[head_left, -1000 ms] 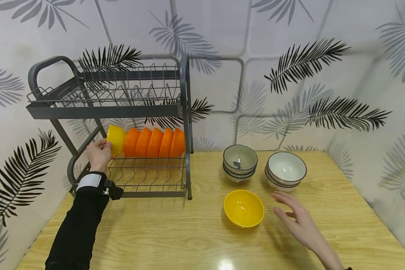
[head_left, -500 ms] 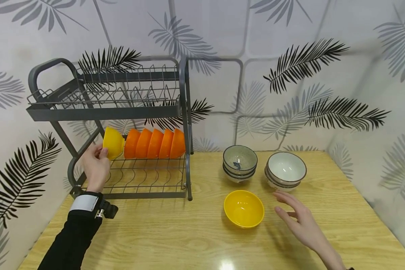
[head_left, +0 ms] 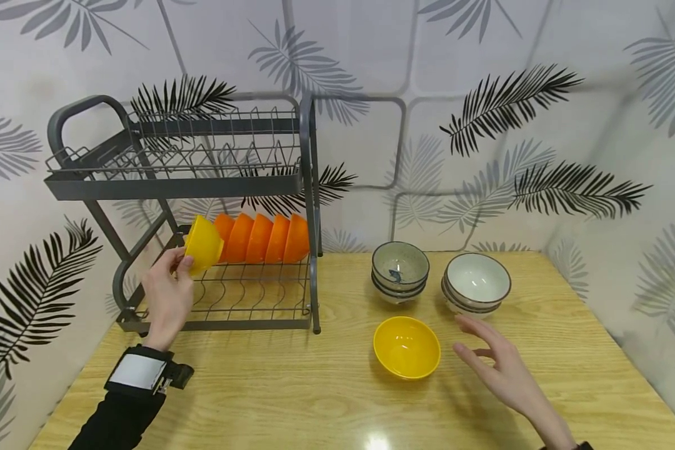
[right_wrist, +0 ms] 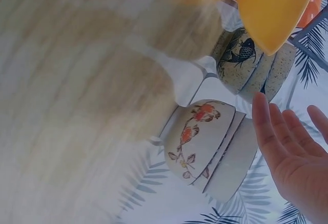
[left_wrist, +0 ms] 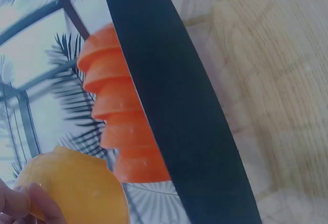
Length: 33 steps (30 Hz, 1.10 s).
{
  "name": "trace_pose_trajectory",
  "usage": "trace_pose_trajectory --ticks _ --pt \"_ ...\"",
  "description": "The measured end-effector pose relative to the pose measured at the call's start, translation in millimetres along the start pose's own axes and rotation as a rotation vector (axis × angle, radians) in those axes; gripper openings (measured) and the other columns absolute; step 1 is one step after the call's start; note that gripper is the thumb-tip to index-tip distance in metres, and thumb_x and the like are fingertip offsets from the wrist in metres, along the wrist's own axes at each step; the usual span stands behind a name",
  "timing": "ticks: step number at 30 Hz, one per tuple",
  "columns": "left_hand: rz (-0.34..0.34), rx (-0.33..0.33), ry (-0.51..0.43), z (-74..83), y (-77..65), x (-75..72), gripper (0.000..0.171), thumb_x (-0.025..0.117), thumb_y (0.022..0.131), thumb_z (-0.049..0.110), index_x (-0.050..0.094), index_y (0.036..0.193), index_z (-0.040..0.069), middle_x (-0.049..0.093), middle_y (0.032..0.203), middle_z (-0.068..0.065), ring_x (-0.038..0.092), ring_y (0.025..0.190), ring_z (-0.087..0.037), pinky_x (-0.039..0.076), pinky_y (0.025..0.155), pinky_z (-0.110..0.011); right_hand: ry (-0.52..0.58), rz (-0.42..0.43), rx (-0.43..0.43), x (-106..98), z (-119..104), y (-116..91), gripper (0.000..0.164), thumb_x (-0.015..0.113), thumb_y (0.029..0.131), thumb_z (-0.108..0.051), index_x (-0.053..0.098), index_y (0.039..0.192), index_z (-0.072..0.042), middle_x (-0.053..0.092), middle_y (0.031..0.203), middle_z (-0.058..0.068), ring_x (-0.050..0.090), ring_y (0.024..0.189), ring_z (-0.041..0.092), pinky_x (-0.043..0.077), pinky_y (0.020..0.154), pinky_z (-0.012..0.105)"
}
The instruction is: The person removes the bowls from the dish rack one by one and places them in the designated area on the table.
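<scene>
My left hand [head_left: 169, 294] pinches the rim of a yellow bowl [head_left: 205, 246], which is tilted on its side in front of the dish rack's lower shelf. Behind and right of it, several orange bowls [head_left: 261, 239] stand on edge in a row on that shelf. The left wrist view shows finger and thumb on the yellow bowl [left_wrist: 77, 185], close to the orange bowls [left_wrist: 123, 111]. My right hand [head_left: 500, 369] hovers with fingers extended, holding nothing, beside a second yellow bowl [head_left: 407, 347] that sits upright on the table.
A two-tier grey dish rack [head_left: 174, 187] stands at the left. Stacked speckled bowls [head_left: 399, 269] and stacked white bowls [head_left: 477, 281] with a floral outside sit at the back right of the wooden table [head_left: 292, 400]. A leaf-patterned wall covering [head_left: 365, 56] rises behind.
My left hand has drawn the yellow bowl away from the orange row toward me, then shifted it right and tilted it. The right hand has barely moved.
</scene>
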<state>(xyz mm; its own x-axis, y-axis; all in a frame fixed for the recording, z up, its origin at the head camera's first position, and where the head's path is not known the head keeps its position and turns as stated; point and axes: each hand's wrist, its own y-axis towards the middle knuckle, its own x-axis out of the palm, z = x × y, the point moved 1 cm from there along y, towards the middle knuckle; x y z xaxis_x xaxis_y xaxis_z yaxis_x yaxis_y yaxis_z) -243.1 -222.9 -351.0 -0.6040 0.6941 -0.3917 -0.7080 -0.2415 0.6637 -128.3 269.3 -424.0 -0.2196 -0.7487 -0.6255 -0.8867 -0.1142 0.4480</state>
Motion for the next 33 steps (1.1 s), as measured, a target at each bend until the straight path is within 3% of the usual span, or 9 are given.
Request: trace_pose_trajectory --ticks 6,9,13,15,17,26,29,33 --pt "-0.026 0.168 0.025 15.2 -11.6 3.1 0.016 0.061 0.095 -0.006 0.066 0.107 -0.015 0.071 0.093 -0.032 0.067 0.076 -0.041 0.029 0.067 0.000 -0.012 0.019 -0.025 0.6 -5.1 4.3 0.046 0.068 0.094 -0.006 0.058 0.138 -0.007 0.062 0.137 0.015 0.047 0.117 -0.015 0.061 0.078 0.031" --pt "-0.053 0.245 0.038 22.9 -17.8 5.7 0.013 0.063 0.093 -0.008 0.066 0.104 -0.014 0.071 0.090 -0.030 0.064 0.069 -0.035 0.035 0.062 -0.006 -0.010 0.023 -0.034 1.4 -7.8 6.4 0.047 0.069 0.093 -0.005 0.057 0.139 -0.006 0.061 0.138 0.016 0.044 0.117 -0.018 0.062 0.079 0.032" --pt "-0.102 0.322 0.059 34.7 -27.6 9.3 0.014 0.065 0.090 -0.010 0.066 0.104 -0.012 0.072 0.091 -0.026 0.068 0.071 -0.034 0.053 0.060 -0.030 -0.016 0.028 -0.052 2.9 -12.4 9.3 0.049 0.069 0.093 -0.004 0.056 0.140 -0.005 0.059 0.140 0.016 0.040 0.118 -0.022 0.061 0.079 0.033" --pt "-0.132 0.350 0.059 40.9 -32.6 10.8 0.017 0.066 0.089 -0.012 0.066 0.106 -0.011 0.072 0.092 -0.026 0.070 0.075 -0.035 0.058 0.062 -0.042 -0.029 0.038 -0.069 3.6 -15.3 10.9 0.050 0.070 0.092 -0.004 0.056 0.140 -0.005 0.059 0.140 0.016 0.040 0.118 -0.022 0.061 0.079 0.033" --pt "-0.161 0.374 0.062 47.0 -37.2 12.5 0.019 0.067 0.088 -0.013 0.065 0.106 -0.010 0.072 0.093 -0.025 0.071 0.077 -0.036 0.060 0.066 -0.047 -0.043 0.049 -0.090 4.2 -18.1 12.4 0.051 0.071 0.091 -0.004 0.056 0.140 -0.006 0.060 0.140 0.016 0.042 0.120 -0.019 0.061 0.079 0.033" --pt "-0.258 0.467 0.052 72.1 -53.9 23.8 0.021 0.071 0.083 -0.015 0.068 0.101 -0.005 0.072 0.091 -0.017 0.071 0.081 -0.029 0.062 0.072 -0.041 -0.100 0.090 -0.187 9.4 -24.9 22.7 0.057 0.077 0.085 -0.002 0.058 0.139 -0.007 0.060 0.140 0.014 0.051 0.127 -0.001 0.058 0.083 0.022" --pt "-0.282 0.510 0.049 79.7 -58.3 30.1 0.021 0.072 0.083 -0.013 0.068 0.101 -0.003 0.073 0.091 -0.014 0.071 0.081 -0.027 0.062 0.073 -0.039 -0.099 0.095 -0.230 12.9 -25.6 28.6 0.058 0.078 0.082 0.000 0.059 0.137 -0.003 0.061 0.140 0.015 0.058 0.123 0.010 0.055 0.086 0.014" --pt "-0.323 0.572 0.061 88.1 -66.3 39.2 0.022 0.074 0.084 -0.010 0.068 0.102 0.001 0.073 0.092 -0.010 0.070 0.081 -0.023 0.063 0.072 -0.037 -0.055 0.111 -0.326 19.6 -28.9 37.8 0.063 0.079 0.078 0.006 0.059 0.137 -0.004 0.060 0.140 0.016 0.060 0.120 0.013 0.050 0.093 0.009"
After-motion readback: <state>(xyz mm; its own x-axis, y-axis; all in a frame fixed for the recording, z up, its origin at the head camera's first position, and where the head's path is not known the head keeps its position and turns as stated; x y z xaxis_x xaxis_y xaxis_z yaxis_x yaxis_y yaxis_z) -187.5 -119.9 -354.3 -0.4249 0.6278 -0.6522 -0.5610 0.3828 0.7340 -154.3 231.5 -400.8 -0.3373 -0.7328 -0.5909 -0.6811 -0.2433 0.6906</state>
